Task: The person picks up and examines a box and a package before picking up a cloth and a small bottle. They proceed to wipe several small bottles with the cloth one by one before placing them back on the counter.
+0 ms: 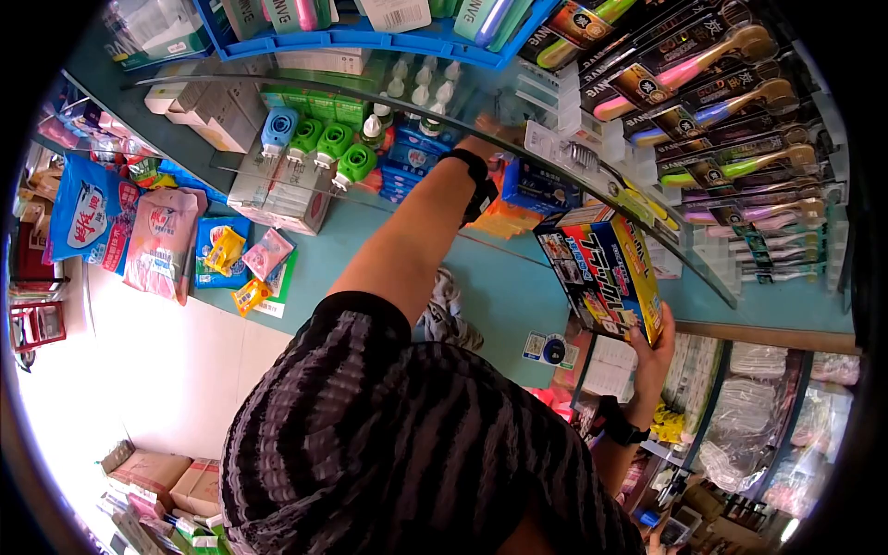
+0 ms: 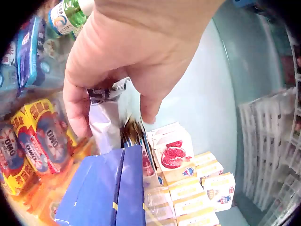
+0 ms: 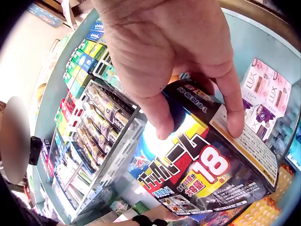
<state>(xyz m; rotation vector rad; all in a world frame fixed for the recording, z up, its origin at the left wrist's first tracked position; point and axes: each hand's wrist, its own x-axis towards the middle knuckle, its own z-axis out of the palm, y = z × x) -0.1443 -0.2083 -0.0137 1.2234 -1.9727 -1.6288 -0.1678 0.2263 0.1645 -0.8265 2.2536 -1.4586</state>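
The blue-green worktop (image 1: 504,301) runs below glass shelving. At left stand green bottles (image 1: 335,141); right of them, my left grip (image 2: 131,44) curls over a white packet (image 2: 104,125), clamped or not I cannot tell. At right, my right grip (image 3: 178,52) is clamped on a tilted black box (image 3: 207,165).

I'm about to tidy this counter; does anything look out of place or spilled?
What looks like a grey cloth lies crumpled on the counter, odd among packaged goods. The pink packet lies askew, as if dropped. I see no spill.
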